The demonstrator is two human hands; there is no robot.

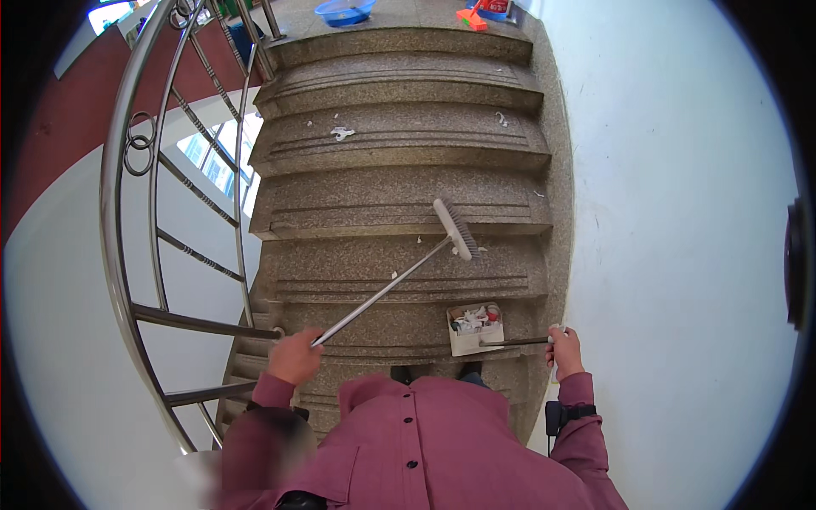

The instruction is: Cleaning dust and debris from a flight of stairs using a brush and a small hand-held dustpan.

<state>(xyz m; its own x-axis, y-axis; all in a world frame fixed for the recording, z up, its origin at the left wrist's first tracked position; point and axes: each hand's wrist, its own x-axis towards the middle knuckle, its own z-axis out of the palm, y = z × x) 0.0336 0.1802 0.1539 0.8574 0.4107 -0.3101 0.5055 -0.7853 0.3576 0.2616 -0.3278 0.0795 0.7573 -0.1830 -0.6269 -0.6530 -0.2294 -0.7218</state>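
My left hand (295, 357) is closed round the metal handle of a broom (453, 229). The broom's pale head, with grey bristles along its right side, is at the step edge ahead of me, tilted. Small white scraps (482, 250) lie close to the bristles. In my right hand (565, 352) is the grip of a dustpan (478, 343), its dark handle running left to a white box-shaped pan. Crumpled white paper and a bit of red trash (478, 319) fill the pan, which is over the step just in front of my feet.
Stone stairs (399, 187) rise ahead, with white paper bits (342, 133) on higher steps. A steel railing (110, 195) runs along the left; a white wall (671, 212) bounds the right. At the top are a blue basin (345, 12) and an orange brush-like item (471, 19).
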